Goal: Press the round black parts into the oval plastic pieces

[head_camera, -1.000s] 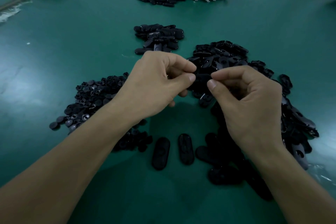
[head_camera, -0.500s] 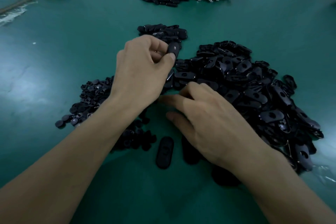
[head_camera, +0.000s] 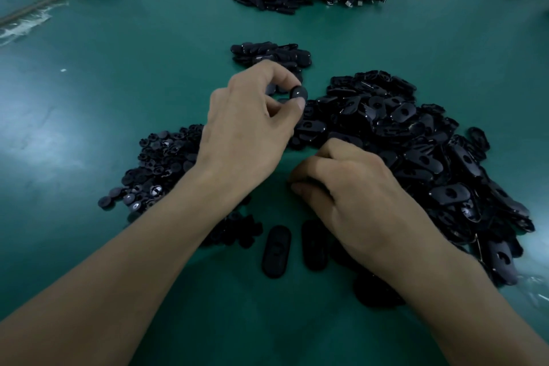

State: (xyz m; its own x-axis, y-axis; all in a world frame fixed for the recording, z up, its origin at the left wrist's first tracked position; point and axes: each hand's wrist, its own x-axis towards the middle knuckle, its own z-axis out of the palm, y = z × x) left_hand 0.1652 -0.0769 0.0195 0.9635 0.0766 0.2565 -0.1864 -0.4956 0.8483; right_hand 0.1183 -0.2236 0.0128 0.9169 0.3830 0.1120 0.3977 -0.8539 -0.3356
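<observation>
Green table (head_camera: 148,83): left hand (head_camera: 246,128) pinches an oval piece (head_camera: 298,94), probably for drop-off; right hand (head_camera: 353,196) curls, hold unseen; next needs a round part (head_camera: 160,163).

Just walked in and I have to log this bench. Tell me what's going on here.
A person works bare-handed at a green table. The left hand pinches one oval piece close to the small pile. The right hand sits with curled fingers at the near edge of the big pile of oval pieces; whether it holds anything is hidden. The round parts lie heaped by the left forearm, and two loose ovals lie nearer the person.
</observation>
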